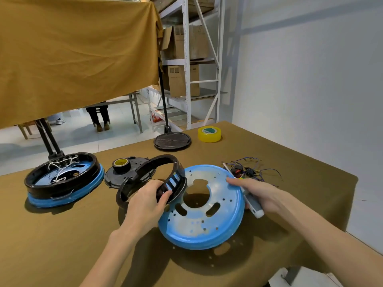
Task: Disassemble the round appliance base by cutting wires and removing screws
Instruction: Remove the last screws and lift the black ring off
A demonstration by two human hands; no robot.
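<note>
My left hand [145, 206] grips a black plastic ring [145, 175] with a slotted side, lifted and tilted away from a blue round plate [199, 228]. The plate is full of holes and cut-outs and is held up off the table, tilted. My right hand [261, 193] holds the plate's right rim with straight fingers while it grips a grey-and-white tool handle [256, 206]. A second round base [62, 181], black on blue with white wires inside, sits whole at the left. Cut wires and small electrical parts [246, 170] lie behind my right hand.
A black perforated disc [124, 177] with a roll of black tape [121, 164] on it lies behind the ring. A black lid [172, 141] and a yellow tape roll [209, 134] sit at the far edge of the olive-covered table [62, 245]. Shelving stands beyond.
</note>
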